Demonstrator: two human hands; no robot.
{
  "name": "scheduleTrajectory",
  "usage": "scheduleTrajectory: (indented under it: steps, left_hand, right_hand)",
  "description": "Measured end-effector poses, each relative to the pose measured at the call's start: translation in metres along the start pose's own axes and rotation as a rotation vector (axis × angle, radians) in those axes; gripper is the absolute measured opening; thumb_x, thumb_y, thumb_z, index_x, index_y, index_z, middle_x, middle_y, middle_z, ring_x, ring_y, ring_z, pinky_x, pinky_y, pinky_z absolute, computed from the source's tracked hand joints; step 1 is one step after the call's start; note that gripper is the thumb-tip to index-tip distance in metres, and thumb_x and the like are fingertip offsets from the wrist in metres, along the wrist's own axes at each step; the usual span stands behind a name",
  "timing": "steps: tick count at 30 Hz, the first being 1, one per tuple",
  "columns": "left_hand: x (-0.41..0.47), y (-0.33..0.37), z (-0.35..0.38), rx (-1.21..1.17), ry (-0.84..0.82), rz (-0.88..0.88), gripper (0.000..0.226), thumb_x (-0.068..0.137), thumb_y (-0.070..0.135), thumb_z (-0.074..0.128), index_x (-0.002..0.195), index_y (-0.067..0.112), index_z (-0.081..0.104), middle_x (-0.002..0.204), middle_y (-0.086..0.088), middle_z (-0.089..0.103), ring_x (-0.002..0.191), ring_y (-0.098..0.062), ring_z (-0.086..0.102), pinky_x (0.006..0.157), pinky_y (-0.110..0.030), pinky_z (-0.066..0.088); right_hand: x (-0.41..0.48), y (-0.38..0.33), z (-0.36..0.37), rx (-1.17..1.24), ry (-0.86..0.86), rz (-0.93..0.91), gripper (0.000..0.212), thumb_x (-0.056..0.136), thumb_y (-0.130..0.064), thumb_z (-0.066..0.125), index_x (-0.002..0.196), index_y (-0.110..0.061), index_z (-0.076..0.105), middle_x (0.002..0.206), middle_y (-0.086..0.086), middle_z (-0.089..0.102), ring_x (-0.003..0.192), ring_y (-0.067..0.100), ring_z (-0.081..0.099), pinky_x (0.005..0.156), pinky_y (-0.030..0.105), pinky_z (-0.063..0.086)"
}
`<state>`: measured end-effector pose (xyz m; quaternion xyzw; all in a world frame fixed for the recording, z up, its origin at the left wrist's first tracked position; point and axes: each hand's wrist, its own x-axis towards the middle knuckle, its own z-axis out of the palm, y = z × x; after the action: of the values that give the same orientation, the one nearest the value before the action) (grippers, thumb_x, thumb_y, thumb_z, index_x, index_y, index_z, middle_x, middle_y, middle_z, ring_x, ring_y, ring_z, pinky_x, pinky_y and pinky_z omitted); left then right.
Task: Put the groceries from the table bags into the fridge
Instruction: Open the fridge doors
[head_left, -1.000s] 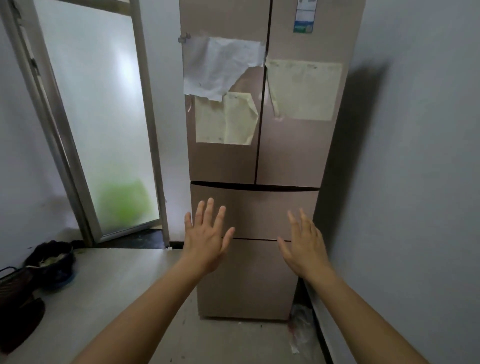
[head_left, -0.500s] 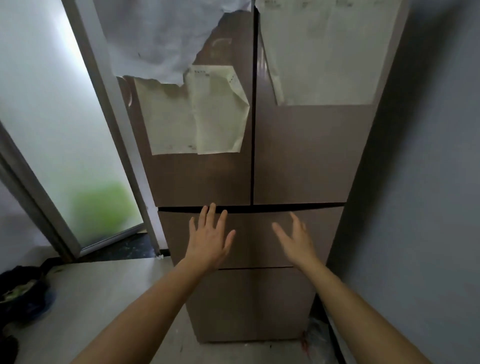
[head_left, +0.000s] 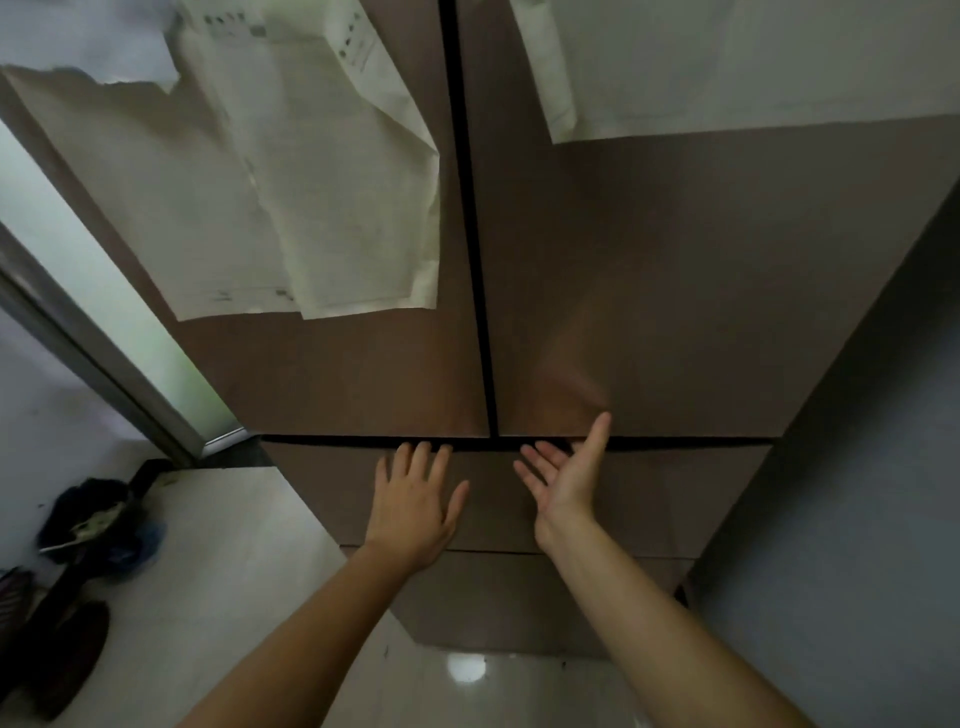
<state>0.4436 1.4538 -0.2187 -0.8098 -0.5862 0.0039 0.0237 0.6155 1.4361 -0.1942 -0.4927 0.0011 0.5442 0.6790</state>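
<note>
Your left hand and right hand hover at the shut fridge, fingers apart. Next, hook a door edge.

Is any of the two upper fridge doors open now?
No: the left door and the right door sit flush and closed, with only a thin seam between them.

I count one fridge on my feed, with two upper doors, the left door and the right door. Below them are two drawer fronts, the upper drawer and the lower drawer. Two hands show: left hand and right hand. I make out three paper sheets: a white sheet, a cream sheet, and a pale sheet.
</note>
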Motion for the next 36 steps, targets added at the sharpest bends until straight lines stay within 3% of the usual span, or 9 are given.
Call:
scheduleTrajectory:
  steps: [4,12,19,22,24,27,31,34,36]
  left_hand:
    - [0.002,-0.005,0.009,0.031,0.065,0.023,0.063,0.096,0.052,0.026,0.141,0.016,0.051,0.137,-0.013,0.056,0.128,-0.036,0.049,0.105,-0.056,0.042]
    - [-0.002,-0.017,0.004,0.023,-0.069,0.084,0.067,0.101,0.05,0.021,0.159,0.023,-0.001,0.166,-0.011,0.009,0.153,-0.032,0.004,0.123,-0.052,0.005]
    - [-0.003,-0.021,-0.007,-0.065,-0.089,0.108,0.063,0.104,0.049,0.025,0.159,0.022,0.013,0.165,-0.009,0.017,0.152,-0.03,0.011,0.123,-0.049,0.009]
    - [-0.009,-0.017,-0.033,-0.295,0.097,0.092,0.065,0.101,0.058,0.017,0.115,0.018,0.066,0.122,-0.006,0.064,0.116,-0.023,0.058,0.097,-0.039,0.046]
    - [-0.017,-0.008,-0.062,-0.581,0.246,0.1,0.075,0.096,0.064,0.012,0.084,0.016,0.067,0.079,0.002,0.066,0.074,-0.013,0.064,0.068,-0.035,0.051]
    - [-0.021,0.014,-0.106,-1.017,0.441,0.159,0.049,0.101,0.057,0.026,0.113,0.026,0.062,0.109,0.009,0.063,0.093,0.001,0.058,0.082,-0.023,0.048]
    - [-0.011,0.046,-0.158,-1.436,0.238,0.266,0.082,0.089,0.077,0.02,0.155,0.03,0.026,0.157,0.016,0.03,0.142,0.0,0.027,0.112,-0.02,0.022]
    - [-0.009,0.068,-0.168,-1.524,0.11,0.401,0.081,0.09,0.079,0.024,0.156,0.033,0.025,0.155,0.011,0.039,0.141,-0.002,0.036,0.117,-0.032,0.029]
    - [-0.022,0.086,-0.162,-1.509,0.105,0.51,0.06,0.1,0.061,0.03,0.152,0.031,0.027,0.138,0.021,0.046,0.119,0.017,0.046,0.098,-0.013,0.042]
  right_hand:
    - [-0.004,-0.005,0.012,0.172,-0.059,0.038,0.084,0.092,-0.075,0.038,0.154,-0.019,0.031,0.142,0.017,0.049,0.127,0.031,0.055,0.107,0.045,0.047]
    - [-0.017,-0.012,0.019,0.141,-0.131,-0.014,0.09,0.089,-0.081,0.028,0.158,-0.024,0.025,0.157,0.012,0.039,0.144,0.031,0.038,0.114,0.046,0.036]
    - [-0.038,-0.005,-0.01,-0.022,-0.088,-0.069,0.09,0.086,-0.084,0.016,0.155,-0.028,0.03,0.149,0.003,0.049,0.138,0.025,0.045,0.119,0.049,0.029]
    - [-0.046,-0.009,-0.024,-0.068,-0.112,-0.046,0.093,0.084,-0.086,0.02,0.157,-0.031,0.025,0.151,0.005,0.047,0.14,0.026,0.043,0.118,0.049,0.03]
    - [-0.052,-0.008,-0.031,-0.089,-0.097,-0.05,0.093,0.083,-0.087,0.023,0.157,-0.029,0.027,0.149,0.007,0.051,0.135,0.027,0.049,0.112,0.046,0.038]
    - [-0.063,-0.003,-0.039,-0.102,-0.048,-0.078,0.087,0.088,-0.081,0.027,0.153,-0.023,0.035,0.144,0.009,0.055,0.127,0.028,0.054,0.102,0.041,0.044]
    - [-0.074,0.002,-0.057,-0.068,0.008,-0.129,0.073,0.095,-0.071,0.032,0.146,-0.02,0.045,0.132,0.006,0.06,0.117,0.025,0.058,0.107,0.043,0.044]
    - [-0.089,-0.004,-0.079,-0.099,0.027,-0.184,0.056,0.099,-0.062,0.038,0.131,-0.021,0.056,0.127,0.009,0.066,0.114,0.026,0.063,0.101,0.044,0.05]
    - [-0.1,-0.008,-0.098,-0.137,0.058,-0.227,0.048,0.1,-0.059,0.04,0.131,-0.027,0.057,0.121,0.006,0.069,0.111,0.026,0.066,0.096,0.044,0.054]
